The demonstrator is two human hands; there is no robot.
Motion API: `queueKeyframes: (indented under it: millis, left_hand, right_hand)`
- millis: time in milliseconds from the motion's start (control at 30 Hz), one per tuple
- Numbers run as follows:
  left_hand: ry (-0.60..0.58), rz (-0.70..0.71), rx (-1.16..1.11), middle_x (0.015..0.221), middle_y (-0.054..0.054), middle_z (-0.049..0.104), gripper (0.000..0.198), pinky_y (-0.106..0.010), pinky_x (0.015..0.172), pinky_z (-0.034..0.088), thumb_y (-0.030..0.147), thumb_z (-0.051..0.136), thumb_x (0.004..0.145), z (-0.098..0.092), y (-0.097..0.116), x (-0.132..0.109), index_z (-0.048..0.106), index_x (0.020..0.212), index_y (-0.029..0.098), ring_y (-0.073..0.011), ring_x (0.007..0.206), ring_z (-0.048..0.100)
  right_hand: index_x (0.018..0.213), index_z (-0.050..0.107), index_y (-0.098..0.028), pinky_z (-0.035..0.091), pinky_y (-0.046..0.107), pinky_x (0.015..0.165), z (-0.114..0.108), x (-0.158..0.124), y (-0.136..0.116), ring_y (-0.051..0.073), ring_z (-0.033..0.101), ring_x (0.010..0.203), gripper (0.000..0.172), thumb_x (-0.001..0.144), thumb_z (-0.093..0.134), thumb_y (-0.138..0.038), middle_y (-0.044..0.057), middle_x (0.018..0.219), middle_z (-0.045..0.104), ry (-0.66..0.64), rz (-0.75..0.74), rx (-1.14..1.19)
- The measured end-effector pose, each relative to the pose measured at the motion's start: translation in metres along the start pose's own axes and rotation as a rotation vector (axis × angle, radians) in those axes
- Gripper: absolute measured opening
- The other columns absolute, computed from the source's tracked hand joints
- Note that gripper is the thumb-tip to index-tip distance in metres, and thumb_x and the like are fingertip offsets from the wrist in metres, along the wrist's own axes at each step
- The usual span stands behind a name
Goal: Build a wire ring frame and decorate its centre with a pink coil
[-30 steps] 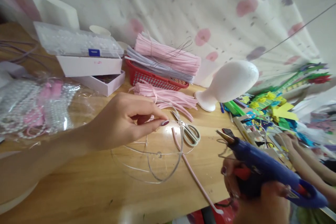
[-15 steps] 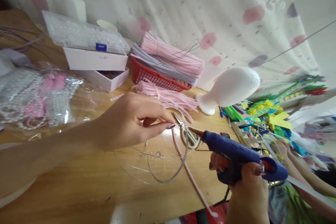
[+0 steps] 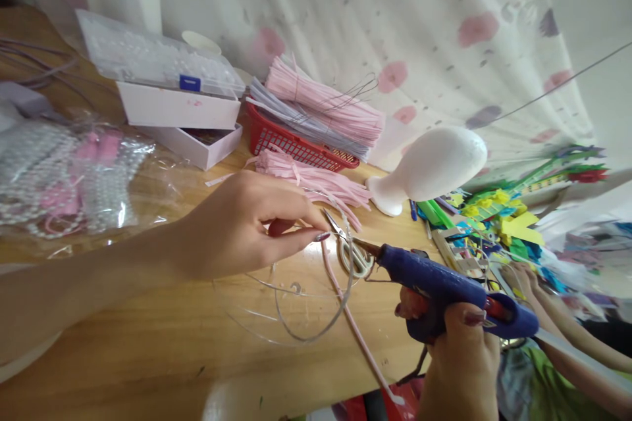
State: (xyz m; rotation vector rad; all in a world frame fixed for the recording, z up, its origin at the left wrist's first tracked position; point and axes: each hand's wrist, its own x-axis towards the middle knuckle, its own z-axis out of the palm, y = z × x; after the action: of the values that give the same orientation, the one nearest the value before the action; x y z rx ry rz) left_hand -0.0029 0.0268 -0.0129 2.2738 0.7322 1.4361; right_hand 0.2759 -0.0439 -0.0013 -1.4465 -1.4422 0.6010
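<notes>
My left hand (image 3: 247, 227) is closed in a pinch on a thin metal wire hoop (image 3: 316, 316) that curves down over the wooden table (image 3: 148, 355). My right hand (image 3: 459, 362) grips a blue hot glue gun (image 3: 444, 286), its brass nozzle pointing left and nearly touching the wire just beyond my left fingertips. A pink pipe cleaner (image 3: 355, 322) lies under the hoop, running toward the table's front edge. Small scissors (image 3: 353, 250) lie behind the nozzle.
A red basket (image 3: 296, 141) holds pink and grey pipe cleaners, with a loose pink bundle (image 3: 316, 181) in front. White boxes (image 3: 178, 118) and bagged pearl strings (image 3: 64, 177) sit left. A white foam head form (image 3: 434, 164) stands right. Another person's hands (image 3: 523, 276) work among coloured paper.
My right hand brought the glue gun up and left from the table's front edge until its nozzle reached the wire beside my left fingertips. My left hand kept its pinch.
</notes>
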Motion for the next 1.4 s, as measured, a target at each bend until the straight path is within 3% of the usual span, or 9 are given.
queueKeyframes:
  millis: [200, 633, 833, 1100, 1233, 1400]
  left_hand:
    - [0.019, -0.007, -0.007, 0.061, 0.005, 0.065, 0.013, -0.022, 0.050, 0.036, 0.018, 0.066, 0.092, 0.002, -0.001, -0.001, 0.076, 0.084, 0.022, -0.0075, 0.050, 0.049]
    - [0.009, -0.018, -0.016, 0.061, 0.004, 0.065, 0.014, -0.022, 0.050, 0.037, 0.019, 0.065, 0.093, 0.002, -0.001, -0.001, 0.077, 0.085, 0.022, -0.0078, 0.050, 0.048]
    - [0.013, 0.001, -0.013, 0.062, 0.005, 0.066, 0.013, -0.021, 0.050, 0.037, 0.017, 0.066, 0.092, 0.001, 0.000, 0.000, 0.076, 0.084, 0.021, -0.0074, 0.050, 0.049]
    - [0.014, 0.008, -0.040, 0.064, 0.004, 0.066, 0.012, -0.020, 0.052, 0.037, 0.014, 0.067, 0.091, 0.001, 0.000, -0.001, 0.077, 0.086, 0.019, -0.0067, 0.052, 0.049]
    - [0.017, 0.008, -0.044, 0.062, 0.004, 0.065, 0.012, -0.020, 0.053, 0.037, 0.017, 0.067, 0.092, 0.001, -0.001, -0.002, 0.076, 0.085, 0.019, -0.0073, 0.051, 0.049]
    - [0.020, 0.004, -0.030, 0.061, 0.005, 0.062, 0.013, -0.021, 0.053, 0.036, 0.017, 0.066, 0.092, 0.002, -0.001, -0.002, 0.076, 0.084, 0.019, -0.0075, 0.051, 0.048]
  right_hand:
    - [0.058, 0.060, -0.021, 0.043, 0.035, 0.053, -0.001, 0.003, 0.005, 0.021, 0.057, 0.056, 0.053, 0.085, 0.061, -0.068, 0.005, 0.056, 0.059, -0.020, -0.052, -0.046]
    - [0.066, 0.056, -0.021, 0.030, 0.028, 0.043, 0.009, 0.007, -0.007, 0.017, 0.051, 0.046, 0.054, 0.077, 0.067, -0.073, 0.003, 0.052, 0.061, 0.073, 0.033, -0.011]
    - [0.058, 0.059, -0.022, 0.044, 0.034, 0.050, 0.004, 0.005, -0.007, 0.020, 0.055, 0.053, 0.056, 0.079, 0.062, -0.074, 0.005, 0.055, 0.059, -0.003, -0.042, -0.038]
    - [0.077, 0.067, -0.022, 0.046, 0.036, 0.051, -0.004, -0.010, 0.007, 0.022, 0.057, 0.053, 0.058, 0.076, 0.063, -0.080, 0.004, 0.058, 0.064, -0.006, -0.048, -0.058]
    - [0.066, 0.065, -0.021, 0.044, 0.033, 0.051, -0.004, -0.011, -0.002, 0.021, 0.057, 0.054, 0.059, 0.078, 0.062, -0.079, 0.005, 0.058, 0.065, 0.023, -0.062, -0.039]
    - [0.060, 0.066, -0.019, 0.036, 0.030, 0.046, -0.004, -0.011, -0.012, 0.018, 0.054, 0.049, 0.065, 0.075, 0.062, -0.082, 0.005, 0.056, 0.063, -0.041, -0.073, -0.034]
